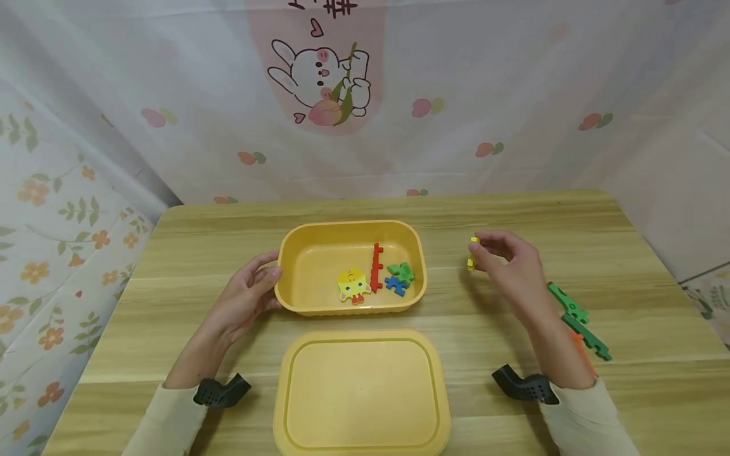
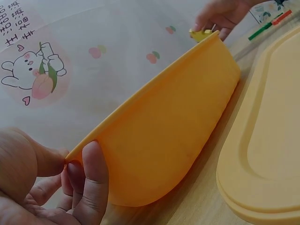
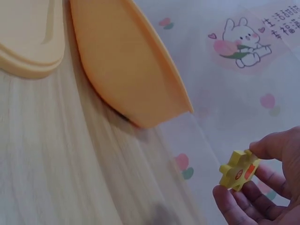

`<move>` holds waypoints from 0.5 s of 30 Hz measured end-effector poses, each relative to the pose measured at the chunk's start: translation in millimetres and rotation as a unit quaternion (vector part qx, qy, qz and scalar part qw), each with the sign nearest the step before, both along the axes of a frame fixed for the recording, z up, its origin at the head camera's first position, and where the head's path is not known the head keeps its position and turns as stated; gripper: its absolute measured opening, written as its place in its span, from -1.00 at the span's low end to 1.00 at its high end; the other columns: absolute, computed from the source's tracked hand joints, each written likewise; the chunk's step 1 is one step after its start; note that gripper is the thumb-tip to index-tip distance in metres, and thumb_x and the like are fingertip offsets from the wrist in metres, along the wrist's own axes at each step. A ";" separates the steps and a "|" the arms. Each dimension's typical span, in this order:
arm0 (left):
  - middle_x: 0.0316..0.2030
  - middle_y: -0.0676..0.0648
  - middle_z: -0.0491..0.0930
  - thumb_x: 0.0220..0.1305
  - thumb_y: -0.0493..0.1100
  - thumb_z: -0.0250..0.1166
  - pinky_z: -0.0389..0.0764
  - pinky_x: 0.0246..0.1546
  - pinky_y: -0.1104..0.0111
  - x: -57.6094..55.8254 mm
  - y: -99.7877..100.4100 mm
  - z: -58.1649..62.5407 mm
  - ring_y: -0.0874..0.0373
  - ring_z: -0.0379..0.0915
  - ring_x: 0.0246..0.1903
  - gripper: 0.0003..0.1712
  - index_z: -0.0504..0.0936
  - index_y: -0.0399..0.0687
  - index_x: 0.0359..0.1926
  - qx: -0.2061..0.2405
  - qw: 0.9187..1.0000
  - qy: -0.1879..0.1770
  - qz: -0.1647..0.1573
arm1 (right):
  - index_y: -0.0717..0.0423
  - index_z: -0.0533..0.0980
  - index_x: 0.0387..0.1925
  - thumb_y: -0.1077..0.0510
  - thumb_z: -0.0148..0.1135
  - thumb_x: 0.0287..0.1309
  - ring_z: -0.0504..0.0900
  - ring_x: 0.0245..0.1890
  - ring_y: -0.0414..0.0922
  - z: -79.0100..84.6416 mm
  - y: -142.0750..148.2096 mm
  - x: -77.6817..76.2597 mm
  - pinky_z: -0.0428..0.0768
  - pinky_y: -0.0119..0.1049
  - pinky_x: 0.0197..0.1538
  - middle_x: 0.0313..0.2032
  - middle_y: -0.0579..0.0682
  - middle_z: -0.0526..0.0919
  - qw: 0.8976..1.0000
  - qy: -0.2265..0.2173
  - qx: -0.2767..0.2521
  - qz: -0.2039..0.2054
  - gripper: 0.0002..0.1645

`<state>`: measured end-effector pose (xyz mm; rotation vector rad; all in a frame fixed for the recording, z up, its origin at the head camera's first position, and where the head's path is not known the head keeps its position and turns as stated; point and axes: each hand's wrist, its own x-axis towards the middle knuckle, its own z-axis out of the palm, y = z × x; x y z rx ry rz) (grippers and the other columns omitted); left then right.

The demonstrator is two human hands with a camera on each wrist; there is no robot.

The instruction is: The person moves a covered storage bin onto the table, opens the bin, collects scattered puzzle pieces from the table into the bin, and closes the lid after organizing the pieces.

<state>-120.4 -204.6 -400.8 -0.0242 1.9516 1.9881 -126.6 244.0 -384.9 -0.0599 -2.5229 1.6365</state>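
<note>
A yellow plastic box (image 1: 319, 304) stands on the table, and my left hand (image 1: 246, 292) pinches its left rim between thumb and fingers. Inside lie a yellow animal-face piece (image 1: 353, 284), a red toothed strip (image 1: 375, 268), a green piece (image 1: 402, 272) and a blue puzzle piece (image 1: 396, 285). To the right of the box, my right hand (image 1: 510, 263) holds a small yellow puzzle piece (image 3: 239, 170) between thumb and fingers, above the table. Orange-red marks show on its face in the right wrist view.
The yellow lid (image 1: 362, 392) lies flat in front of the box. By my right forearm are a green piece (image 1: 567, 303), a dark green strip (image 1: 587, 335) and an orange piece (image 1: 580, 347), partly covered by the arm. A printed curtain (image 1: 456, 63) hangs behind the table (image 1: 228, 221).
</note>
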 end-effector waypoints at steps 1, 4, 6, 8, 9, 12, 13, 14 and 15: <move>0.01 0.11 0.63 0.66 -0.07 0.12 0.73 -0.23 0.48 0.3 -0.5 -0.3 0.27 0.62 -0.21 -0.27 0.06 -0.18 0.64 0.000 1.000 -0.001 0.001 | 0.21 0.57 0.23 -0.06 0.35 0.45 0.65 -0.03 -0.36 0.1 -1.8 -0.9 0.76 -0.51 -0.09 -0.07 -0.29 0.63 1.000 -0.001 -0.008 0.003 -0.47; 0.01 0.12 0.63 0.66 -0.08 0.13 0.72 -0.24 0.48 1.1 -1.6 -0.8 0.28 0.62 -0.22 -0.27 0.06 -0.18 0.63 -0.001 1.000 -0.002 0.003 | 0.26 0.55 0.23 -0.03 0.34 0.46 0.67 -0.06 -0.35 0.9 -7.5 -3.4 0.78 -0.45 -0.07 -0.07 -0.26 0.63 0.999 -0.004 -0.030 0.010 -0.47; 0.00 0.12 0.63 0.66 -0.08 0.13 0.72 -0.24 0.49 1.3 -1.8 -1.0 0.28 0.62 -0.22 -0.27 0.06 -0.18 0.63 0.000 1.000 -0.003 0.004 | 0.26 0.56 0.22 -0.02 0.34 0.46 0.67 -0.08 -0.37 1.7 -11.2 -4.8 0.79 -0.45 -0.07 -0.09 -0.26 0.63 0.999 -0.005 -0.036 0.010 -0.48; 0.00 0.12 0.63 0.66 -0.08 0.13 0.72 -0.24 0.49 1.1 -1.8 -1.0 0.28 0.62 -0.22 -0.27 0.07 -0.17 0.63 0.001 1.000 -0.004 0.005 | 0.26 0.56 0.21 -0.01 0.34 0.46 0.67 -0.09 -0.38 2.3 -14.2 -5.8 0.78 -0.46 -0.08 -0.09 -0.27 0.63 0.999 -0.004 -0.039 0.012 -0.49; 0.00 0.12 0.63 0.66 -0.08 0.13 0.72 -0.24 0.49 0.9 -1.7 -0.9 0.28 0.62 -0.22 -0.27 0.07 -0.17 0.63 0.002 1.000 -0.004 0.006 | 0.26 0.56 0.21 -0.01 0.34 0.46 0.67 -0.09 -0.38 2.8 -15.7 -6.1 0.78 -0.46 -0.08 -0.10 -0.27 0.63 0.999 -0.004 -0.040 0.013 -0.49; 0.01 0.12 0.63 0.66 -0.08 0.12 0.73 -0.24 0.49 0.3 -1.3 -0.7 0.28 0.61 -0.22 -0.28 0.07 -0.17 0.63 0.003 1.000 -0.004 0.006 | 0.27 0.56 0.21 -0.01 0.34 0.46 0.66 -0.08 -0.37 3.8 -19.5 -7.1 0.78 -0.47 -0.07 -0.09 -0.25 0.62 0.999 -0.006 -0.048 0.018 -0.50; 0.01 0.11 0.63 0.66 -0.08 0.12 0.73 -0.24 0.49 0.0 -1.2 -0.7 0.28 0.62 -0.22 -0.28 0.07 -0.17 0.63 0.003 1.000 -0.004 0.006 | 0.27 0.55 0.22 -0.01 0.34 0.46 0.66 -0.08 -0.36 4.1 -20.6 -7.4 0.78 -0.47 -0.07 -0.09 -0.25 0.62 0.999 -0.008 -0.050 0.019 -0.49; 0.01 0.11 0.62 0.66 -0.08 0.12 0.73 -0.23 0.49 -0.2 -1.1 -0.7 0.28 0.62 -0.21 -0.28 0.07 -0.17 0.64 0.003 1.000 -0.004 0.006 | 0.27 0.55 0.22 -0.01 0.34 0.46 0.66 -0.08 -0.36 4.6 -21.8 -7.6 0.78 -0.47 -0.07 -0.09 -0.25 0.62 0.998 -0.009 -0.052 0.021 -0.49; 0.02 0.11 0.62 0.66 -0.08 0.12 0.73 -0.23 0.48 -0.4 -1.1 -0.8 0.28 0.62 -0.20 -0.28 0.06 -0.17 0.64 0.003 1.000 -0.005 0.006 | 0.27 0.55 0.23 -0.01 0.34 0.46 0.66 -0.08 -0.35 5.0 -23.1 -7.9 0.78 -0.47 -0.06 -0.09 -0.24 0.61 0.998 -0.011 -0.055 0.022 -0.48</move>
